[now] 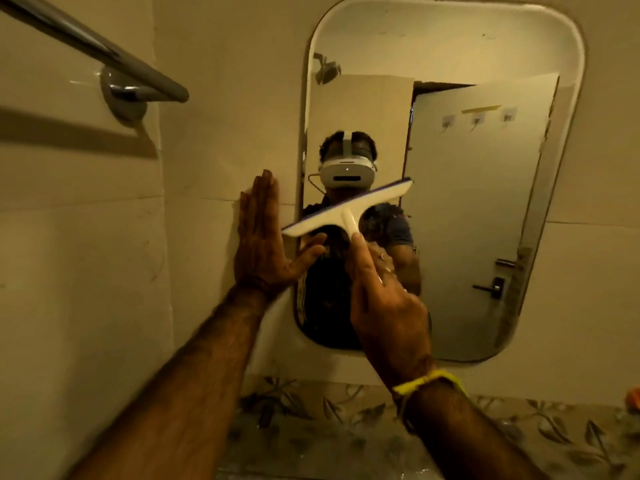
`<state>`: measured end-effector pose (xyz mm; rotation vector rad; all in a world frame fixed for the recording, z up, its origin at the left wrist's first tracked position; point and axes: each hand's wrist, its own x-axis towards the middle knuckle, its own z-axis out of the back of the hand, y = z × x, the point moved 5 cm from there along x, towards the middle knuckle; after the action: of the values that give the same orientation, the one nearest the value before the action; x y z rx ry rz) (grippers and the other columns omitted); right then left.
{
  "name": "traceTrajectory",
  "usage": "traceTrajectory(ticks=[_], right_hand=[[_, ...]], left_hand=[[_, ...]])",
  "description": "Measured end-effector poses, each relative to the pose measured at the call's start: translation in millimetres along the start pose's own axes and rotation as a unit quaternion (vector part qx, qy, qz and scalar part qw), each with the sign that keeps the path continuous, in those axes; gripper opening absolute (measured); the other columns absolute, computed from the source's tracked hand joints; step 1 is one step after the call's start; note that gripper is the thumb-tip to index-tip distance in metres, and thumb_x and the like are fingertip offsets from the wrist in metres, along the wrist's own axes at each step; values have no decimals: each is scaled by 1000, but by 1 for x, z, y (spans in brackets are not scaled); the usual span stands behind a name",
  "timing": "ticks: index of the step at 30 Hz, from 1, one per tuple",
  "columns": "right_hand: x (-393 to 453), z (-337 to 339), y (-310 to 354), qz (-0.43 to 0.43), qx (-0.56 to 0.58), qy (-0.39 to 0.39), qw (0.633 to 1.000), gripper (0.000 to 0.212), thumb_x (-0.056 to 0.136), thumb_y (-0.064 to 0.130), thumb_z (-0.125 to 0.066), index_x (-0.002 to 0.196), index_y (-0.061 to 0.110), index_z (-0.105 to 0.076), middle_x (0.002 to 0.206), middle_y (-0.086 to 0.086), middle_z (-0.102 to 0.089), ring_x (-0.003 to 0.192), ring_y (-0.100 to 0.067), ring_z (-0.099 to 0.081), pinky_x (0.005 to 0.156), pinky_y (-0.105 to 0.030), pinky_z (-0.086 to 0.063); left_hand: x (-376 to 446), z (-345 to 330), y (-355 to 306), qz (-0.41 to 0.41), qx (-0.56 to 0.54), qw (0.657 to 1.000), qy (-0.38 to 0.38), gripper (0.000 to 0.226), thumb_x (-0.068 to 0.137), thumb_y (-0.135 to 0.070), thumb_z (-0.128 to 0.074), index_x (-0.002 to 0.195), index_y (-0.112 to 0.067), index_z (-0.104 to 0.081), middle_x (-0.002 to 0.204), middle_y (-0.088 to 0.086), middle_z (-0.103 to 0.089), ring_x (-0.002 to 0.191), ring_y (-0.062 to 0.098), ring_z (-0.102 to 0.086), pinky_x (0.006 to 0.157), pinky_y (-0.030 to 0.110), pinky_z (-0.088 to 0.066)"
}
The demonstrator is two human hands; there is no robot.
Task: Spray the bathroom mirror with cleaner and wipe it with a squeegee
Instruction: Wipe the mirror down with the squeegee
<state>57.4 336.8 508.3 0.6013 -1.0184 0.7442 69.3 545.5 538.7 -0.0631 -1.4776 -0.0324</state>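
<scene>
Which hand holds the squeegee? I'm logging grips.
The right hand, the one with the yellow wristband, grips the squeegee handle; the left hand lies flat on the wall.

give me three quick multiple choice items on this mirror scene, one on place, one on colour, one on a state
1. Where does the left hand rest?
A. flat on the wall beside the mirror
B. on the towel bar
C. on the squeegee

2. What colour is the band on the right wrist?
A. red
B. yellow
C. blue

3. How does the right hand hold the squeegee?
A. open, not touching it
B. pinching the blade's end
C. gripping its handle, blade tilted

Answers: 1 A, the palm lies flat on the wall at the mirror's left edge. 2 B, the band shows yellow. 3 C, the fingers wrap the handle and the blade slants up to the right.
</scene>
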Motion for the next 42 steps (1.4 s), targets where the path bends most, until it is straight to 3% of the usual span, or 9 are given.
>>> traceTrajectory(ticks=[7,10,13,19,24,27,33,40,42], right_hand=[[45,-3,3,6,-48,-14,999,52,106,31,-18,143,40,17,112,-2,-61,90,-20,-59,77,-33,-55],[24,-3,-7,-24,-43,-7,999,47,106,31,-20,145,38,5,113,-6,-63,89,-22,-60,77,-36,-56],[-11,-1,-18,-25,-22,6,999,46,105,28,-20,149,35,-7,138,-5,-54,107,-22,-61,83,-34,-55],[28,11,-16,-31,-8,-76,997,49,102,23,-35,150,22,-29,78,-5,-62,57,-13,-49,51,-28,-50],[-24,8,-42,-38,-7,-51,998,49,100,15,-46,148,16,-34,84,-7,-68,54,-6,-43,52,-17,-42],[-56,13,-59,-56,-27,-57,996,50,97,13,-53,145,15,-38,72,-8,-66,46,-13,-45,46,-28,-49],[9,47,-74,-121,4,-173,978,51,99,27,-38,148,17,-33,54,0,-47,43,-16,-43,45,-28,-44],[-78,35,-83,-147,27,-112,982,53,98,23,-42,149,20,-31,54,2,-48,42,-16,-44,41,-37,-48],[-60,44,-90,-165,38,-138,976,54,97,30,-38,150,26,-28,54,9,-46,43,-7,-44,40,-28,-48]], left_hand=[[-2,2,-5,-26,37,999,-5,102,90,-64,-58,155,5,-22,163,26,-26,154,37,-21,128,51,-5],[-1,4,-8,-31,42,998,16,102,92,-70,-48,156,5,-22,164,27,-25,154,39,-21,126,56,-7],[-1,5,-10,-34,43,998,29,104,92,-76,-40,157,3,-23,164,27,-24,154,40,-20,125,59,-7],[-2,2,-8,-36,65,997,24,100,94,-76,-37,158,0,-25,165,23,-25,155,38,-19,125,60,-9],[0,4,-9,-34,56,998,24,100,93,-75,-39,158,0,-26,166,23,-24,155,38,-19,126,56,-5],[-1,0,-11,-67,68,995,21,98,92,-72,-48,158,-2,-26,165,23,-25,154,38,-20,127,53,-3],[-2,-3,-14,-87,86,992,39,97,93,-70,-51,160,-6,-21,167,18,-22,156,33,-18,128,52,-5],[-8,-6,-15,-83,73,992,59,100,92,-71,-50,161,-5,-20,169,18,-17,157,34,-12,127,55,0],[-10,-9,-14,-90,98,989,59,102,91,-74,-47,162,-8,-18,169,17,-15,157,34,-11,126,57,-1]])
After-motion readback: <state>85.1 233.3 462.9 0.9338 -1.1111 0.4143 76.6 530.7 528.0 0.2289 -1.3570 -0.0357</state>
